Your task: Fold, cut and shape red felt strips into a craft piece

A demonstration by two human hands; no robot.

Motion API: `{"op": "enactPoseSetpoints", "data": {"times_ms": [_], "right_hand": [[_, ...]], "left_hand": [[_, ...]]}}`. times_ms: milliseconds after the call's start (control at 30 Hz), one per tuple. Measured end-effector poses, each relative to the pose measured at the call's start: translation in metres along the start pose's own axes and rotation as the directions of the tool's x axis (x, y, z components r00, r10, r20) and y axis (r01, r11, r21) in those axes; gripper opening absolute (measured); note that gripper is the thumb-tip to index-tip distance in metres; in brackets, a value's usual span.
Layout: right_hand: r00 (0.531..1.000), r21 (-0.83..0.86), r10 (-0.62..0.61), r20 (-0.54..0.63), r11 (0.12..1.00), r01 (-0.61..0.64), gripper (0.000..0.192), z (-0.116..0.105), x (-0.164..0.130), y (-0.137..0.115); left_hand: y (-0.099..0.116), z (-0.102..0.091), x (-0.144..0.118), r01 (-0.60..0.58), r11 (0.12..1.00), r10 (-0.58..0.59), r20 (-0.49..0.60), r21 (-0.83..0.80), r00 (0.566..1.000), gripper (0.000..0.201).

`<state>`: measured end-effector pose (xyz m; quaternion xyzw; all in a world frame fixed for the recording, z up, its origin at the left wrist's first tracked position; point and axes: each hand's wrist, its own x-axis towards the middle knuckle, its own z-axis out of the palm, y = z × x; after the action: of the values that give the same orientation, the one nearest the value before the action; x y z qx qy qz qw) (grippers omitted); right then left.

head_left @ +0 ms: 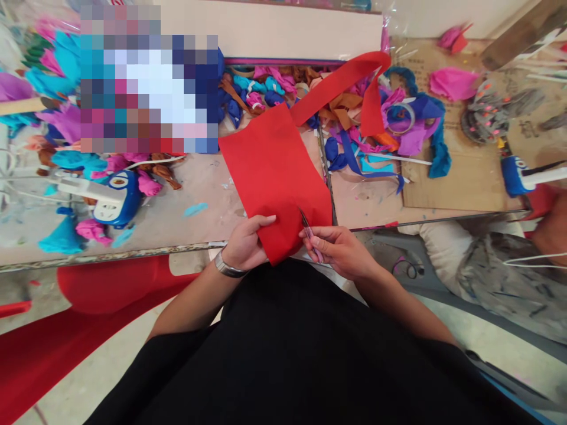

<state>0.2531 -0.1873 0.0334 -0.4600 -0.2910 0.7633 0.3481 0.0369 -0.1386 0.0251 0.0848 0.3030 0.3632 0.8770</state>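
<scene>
A flat red fabric bag (277,162) with a long strap (339,82) leans across the table edge toward my lap. My left hand (248,243), wearing a metal watch, grips its lower left edge, thumb on top and fingers beneath. In my right hand (339,248) is a pair of small pink-handled scissors (309,232). Their dark pointed tip rests at the bag's lower right part; whether it pierces the fabric I cannot tell. The strap loops away over the pile of ribbons and scraps.
Colourful bunched fabric pieces (266,85) cover the table's back. A blue and white glue gun (117,198) lies left, a second blue tool (516,176) right. Cardboard (443,192) carries a tape roll (401,118). A red chair (115,289) stands below left. One area is pixelated.
</scene>
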Motion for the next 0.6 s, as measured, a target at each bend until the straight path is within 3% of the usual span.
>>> {"op": "enactPoseSetpoints", "data": {"times_ms": [167,433,600], "right_hand": [[1.0,-0.018,-0.006,0.003,1.0,0.006,0.035,-0.0014,-0.0015,0.001],[1.0,-0.008,-0.004,0.021,1.0,0.005,0.033,-0.0011,-0.0027,0.0022],[1.0,0.03,-0.015,0.026,0.999,0.014,0.035,-0.0024,-0.0025,0.0047]], "left_hand": [[0.0028,0.0022,-0.0025,-0.123,0.992,0.123,-0.003,0.002,0.992,0.03],[0.0064,0.0022,0.0015,-0.189,0.982,0.189,-0.11,0.012,0.976,0.022],[0.0064,0.0058,0.0011,-0.167,0.984,0.175,-0.155,0.061,0.972,0.038]]}}
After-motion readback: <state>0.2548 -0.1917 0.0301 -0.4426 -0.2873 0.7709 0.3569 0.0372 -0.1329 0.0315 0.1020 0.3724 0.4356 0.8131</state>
